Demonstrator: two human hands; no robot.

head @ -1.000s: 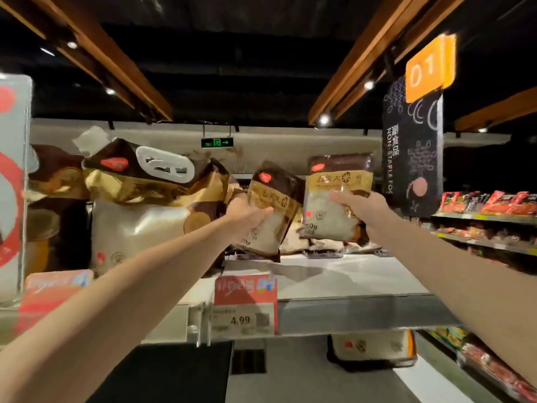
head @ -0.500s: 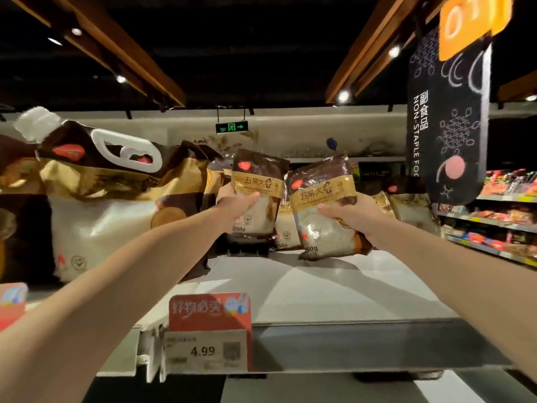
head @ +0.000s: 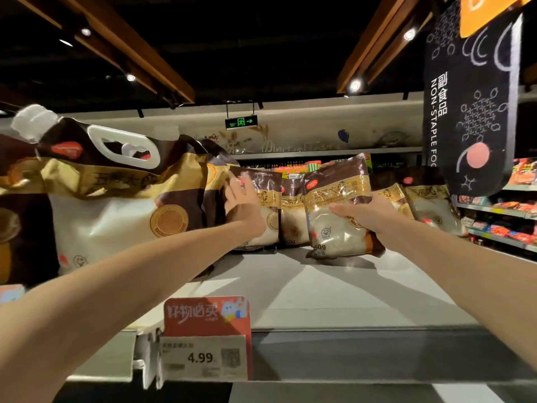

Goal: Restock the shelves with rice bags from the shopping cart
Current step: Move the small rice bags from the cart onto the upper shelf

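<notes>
Small brown-and-gold rice bags stand in a row at the back of the grey shelf [head: 319, 289]. My left hand [head: 242, 203] has straight fingers spread against the leftmost small bag [head: 266, 216], which stands upright on the shelf. My right hand [head: 363, 212] grips another small rice bag [head: 334, 210] from its right side; the bag tilts left and its bottom edge is at the shelf surface. One more small bag [head: 293, 219] stands between the two. Further small bags [head: 430, 207] stand to the right.
A large rice bag [head: 116, 205] with a white handle leans on the shelf's left side, close to my left forearm. A red price tag reading 4.99 [head: 206, 338] hangs on the shelf's front edge. A black hanging sign [head: 470, 112] is at upper right, with snack shelves [head: 508, 216] behind.
Both bags moved deeper onto the shelf. My left hand let go of its bag and now lies flat against it. My right hand lowered its bag to the shelf surface.
</notes>
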